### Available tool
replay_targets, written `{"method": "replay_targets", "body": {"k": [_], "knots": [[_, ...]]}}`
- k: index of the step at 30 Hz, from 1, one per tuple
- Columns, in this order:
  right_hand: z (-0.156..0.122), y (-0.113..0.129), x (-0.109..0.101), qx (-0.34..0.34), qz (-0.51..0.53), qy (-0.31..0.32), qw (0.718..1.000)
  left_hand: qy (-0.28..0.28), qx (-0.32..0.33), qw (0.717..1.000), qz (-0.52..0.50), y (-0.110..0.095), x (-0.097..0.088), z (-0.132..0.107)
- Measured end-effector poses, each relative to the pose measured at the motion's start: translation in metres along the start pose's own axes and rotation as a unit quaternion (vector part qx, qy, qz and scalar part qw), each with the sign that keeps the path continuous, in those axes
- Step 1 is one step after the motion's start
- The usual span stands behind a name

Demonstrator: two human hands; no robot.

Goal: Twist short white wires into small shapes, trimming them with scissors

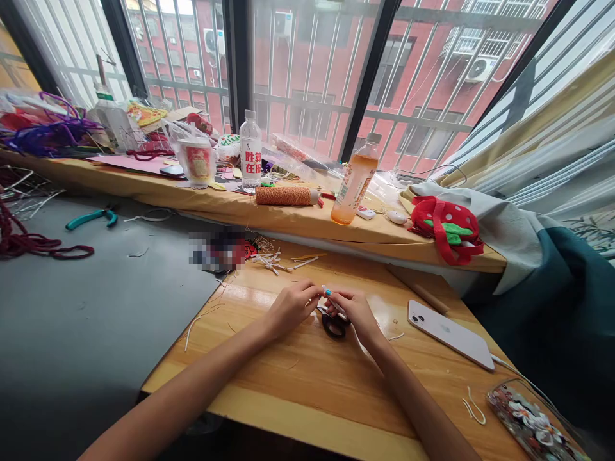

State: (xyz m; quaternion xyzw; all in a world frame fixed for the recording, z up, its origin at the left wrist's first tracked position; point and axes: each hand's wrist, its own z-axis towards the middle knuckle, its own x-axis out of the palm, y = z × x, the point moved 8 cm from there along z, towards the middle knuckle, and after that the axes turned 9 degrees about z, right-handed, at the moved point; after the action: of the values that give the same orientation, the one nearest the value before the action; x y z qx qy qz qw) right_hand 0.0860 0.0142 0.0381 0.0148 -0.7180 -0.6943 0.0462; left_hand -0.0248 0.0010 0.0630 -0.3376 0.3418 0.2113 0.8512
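Over the wooden table, my left hand (298, 306) and my right hand (354, 312) meet at the fingertips, both closed in a pinch on a thin white strip. A loose end of the white strip (360, 342) hangs below my right palm. A small turquoise spot shows at the right fingertips; whether it is a nail or a bead I cannot tell. Black-handled scissors (334, 326) are just under my hands, partly covered by the right fingers; whether they touch the hand is unclear.
White strip scraps (271, 261) lie at the table's back. To the right are a phone (449, 333) with a cable and a decorated case (533, 416). The sill bears a thread spool (286, 196), a water bottle (250, 153) and an orange drink bottle (355, 182). Teal pliers (91, 219) lie left.
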Motion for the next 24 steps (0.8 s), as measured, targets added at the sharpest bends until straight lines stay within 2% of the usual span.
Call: {"method": "replay_targets", "body": {"k": [13, 24], "knots": [[0.001, -0.002, 0.002, -0.034, -0.047, -0.005, 0.998, -0.003, -0.003, 0.999, 0.047, -0.004, 0.000, -0.001], [-0.008, 0.007, 0.007, -0.107, -0.105, -0.031, 0.988, -0.026, -0.075, 0.995, -0.053, 0.008, 0.004, 0.001]]}}
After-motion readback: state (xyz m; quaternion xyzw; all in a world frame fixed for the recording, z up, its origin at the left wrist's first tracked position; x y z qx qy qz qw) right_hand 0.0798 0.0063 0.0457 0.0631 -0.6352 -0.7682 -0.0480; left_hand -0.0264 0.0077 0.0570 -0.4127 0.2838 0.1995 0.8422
